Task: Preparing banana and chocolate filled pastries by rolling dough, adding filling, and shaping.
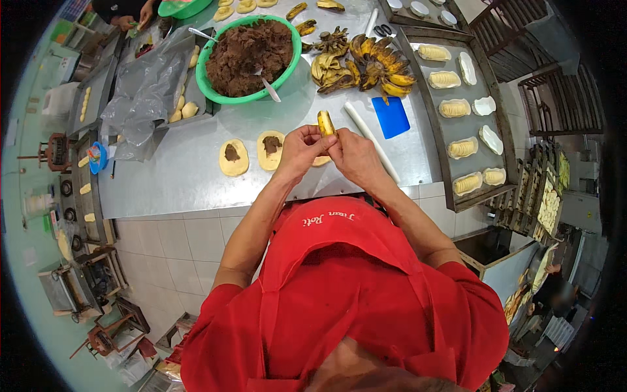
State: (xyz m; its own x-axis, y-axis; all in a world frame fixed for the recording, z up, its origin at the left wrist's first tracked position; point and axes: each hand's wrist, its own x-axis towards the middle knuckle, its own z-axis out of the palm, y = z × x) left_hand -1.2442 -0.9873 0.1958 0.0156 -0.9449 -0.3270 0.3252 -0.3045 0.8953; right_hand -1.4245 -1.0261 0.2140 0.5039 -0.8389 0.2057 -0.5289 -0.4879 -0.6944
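Above the near edge of the metal table, my left hand (302, 150) and my right hand (356, 157) meet with fingers closed around a banana (324, 121). Its yellow, dark-streaked upper end sticks up between them; the fingers hide the lower part. To the left of my hands lies a flat dough round (228, 168) with a brown lump on it. Closer in, a second dough round (263, 163) carries a similar lump. A third dough round (320, 161) lies mostly covered by my hands. Beyond them rests a bunch of spotted bananas (375, 62), beside banana peels (330, 72).
A green basin (204, 81) holds brown filling and spoons. A white rolling pin (371, 140) and blue scraper (390, 117) lie right of my hands. Further right stands a tray (428, 124) of shaped dough. Plastic sheeting (140, 98) covers dough at left. Another person's hands (134, 21) show far left.
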